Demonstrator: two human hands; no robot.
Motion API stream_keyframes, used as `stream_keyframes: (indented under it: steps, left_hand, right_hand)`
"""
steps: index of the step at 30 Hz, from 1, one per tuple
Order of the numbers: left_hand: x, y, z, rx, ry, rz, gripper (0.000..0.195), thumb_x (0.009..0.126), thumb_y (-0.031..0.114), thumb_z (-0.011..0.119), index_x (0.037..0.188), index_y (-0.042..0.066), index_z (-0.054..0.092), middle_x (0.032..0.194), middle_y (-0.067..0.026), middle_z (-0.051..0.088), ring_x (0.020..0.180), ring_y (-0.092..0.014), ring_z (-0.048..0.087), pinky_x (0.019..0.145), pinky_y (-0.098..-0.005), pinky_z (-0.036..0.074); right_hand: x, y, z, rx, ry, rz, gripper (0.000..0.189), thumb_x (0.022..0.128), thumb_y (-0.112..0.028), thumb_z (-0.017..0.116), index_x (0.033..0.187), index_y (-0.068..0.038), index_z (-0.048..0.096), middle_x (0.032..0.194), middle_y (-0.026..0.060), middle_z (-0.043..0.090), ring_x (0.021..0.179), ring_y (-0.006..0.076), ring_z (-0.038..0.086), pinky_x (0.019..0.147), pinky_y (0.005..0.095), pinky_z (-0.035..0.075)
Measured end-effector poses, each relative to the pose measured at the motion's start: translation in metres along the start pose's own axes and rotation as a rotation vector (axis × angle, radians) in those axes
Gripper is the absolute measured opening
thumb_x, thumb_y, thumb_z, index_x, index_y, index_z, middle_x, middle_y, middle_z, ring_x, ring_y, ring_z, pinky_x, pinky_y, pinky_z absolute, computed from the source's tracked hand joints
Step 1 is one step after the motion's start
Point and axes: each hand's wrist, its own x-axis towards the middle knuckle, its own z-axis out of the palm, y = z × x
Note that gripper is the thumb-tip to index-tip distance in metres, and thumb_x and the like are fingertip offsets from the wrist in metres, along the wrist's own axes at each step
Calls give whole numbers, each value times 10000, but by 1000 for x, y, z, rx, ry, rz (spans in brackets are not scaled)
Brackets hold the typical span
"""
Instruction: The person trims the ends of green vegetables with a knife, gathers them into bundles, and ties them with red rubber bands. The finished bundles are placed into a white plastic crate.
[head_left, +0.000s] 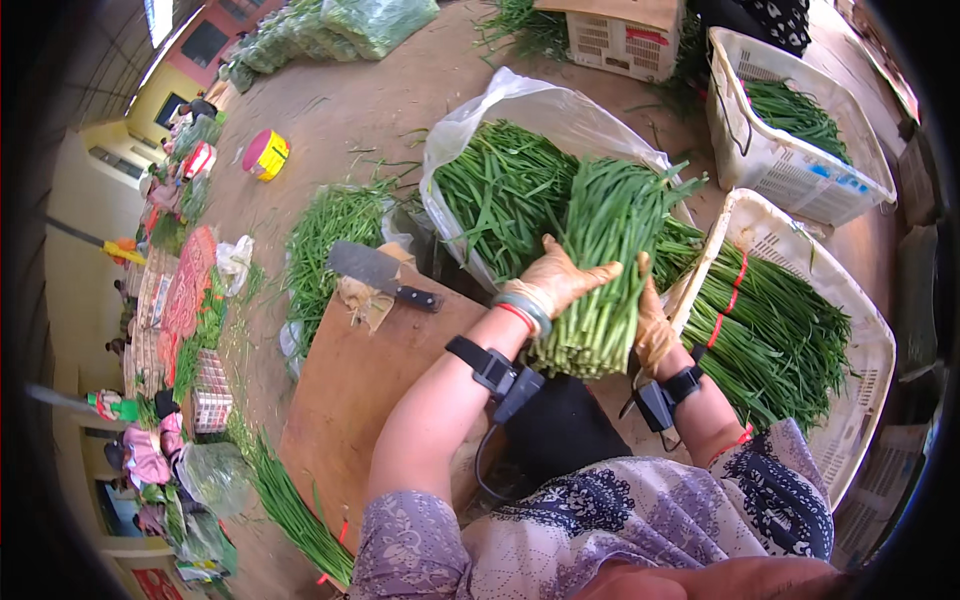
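Note:
Between my two gloved hands is a thick bundle of green garlic chives (607, 262), its pale cut ends towards me. My left hand (562, 277) presses on its left side, thumb and fingers spread over the stalks. On the right side, my right hand (652, 326) holds the stalks upright-fingered; part of its grip is hidden. Just beyond, a clear plastic bag (517, 90) holds more loose chives (502, 187). To the right, a white plastic crate (874, 397) contains chives (780, 330) tied with red bands.
A cleaver (367, 266) lies on a brown board (375, 367) at my left. Loose chives (330, 232) are heaped beyond it. Another white crate (802, 176) stands at the upper right. A yellow and red tub (266, 155) sits on the floor. Other people work at far left.

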Motion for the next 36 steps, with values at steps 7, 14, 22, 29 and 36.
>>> stream_keyframes:
  steps: [7, 14, 22, 29, 36]
  left_hand:
    - [-88, 32, 37, -245, 58, 320, 1325, 673, 521, 778, 1380, -148, -120, 1322, -232, 463, 1214, -267, 476, 1021, -266, 356]
    - [-144, 29, 57, -350, 331, 862, 1282, 677, 406, 804, 1431, -41, -131, 1466, -218, 235, 1348, -317, 293, 1097, -320, 252]
    - [-210, -9, 5, -429, 708, 1067, 1043, 692, 292, 825, 1418, -31, 150, 1298, -120, 477, 1189, -213, 466, 1031, -361, 354]
    - [-265, -145, 10, -727, 1074, 567, 744, 721, 224, 802, 1316, 9, 411, 1240, -101, 535, 1095, -198, 530, 967, -348, 411]
    - [-231, -337, 61, -452, 1368, -208, 645, 831, 241, 681, 1363, 27, 384, 1324, -113, 484, 1122, -228, 523, 957, -388, 437]
  right_hand:
    - [-117, 20, 61, -255, 60, -71, 920, 731, -711, 581, 1349, -50, 418, 1288, 210, 517, 1120, 371, 550, 962, 533, 447]
    - [-156, 20, 80, -567, -146, -324, 929, 696, -637, 681, 1359, -43, 416, 1319, 157, 509, 1170, 317, 528, 1011, 462, 424]
    - [-139, 75, 185, -956, -534, -186, 580, 837, -296, 625, 1313, -7, 461, 1231, 97, 579, 1101, 186, 562, 961, 315, 430]
    - [-18, 209, 167, -734, -903, 376, 706, 848, -374, 663, 1377, -16, 364, 1314, 114, 505, 1174, 196, 501, 1009, 345, 398]
    - [27, 274, 130, -2180, -428, 218, 748, 872, -481, 573, 1363, 41, 355, 1174, 222, 593, 1113, 321, 566, 921, 377, 448]
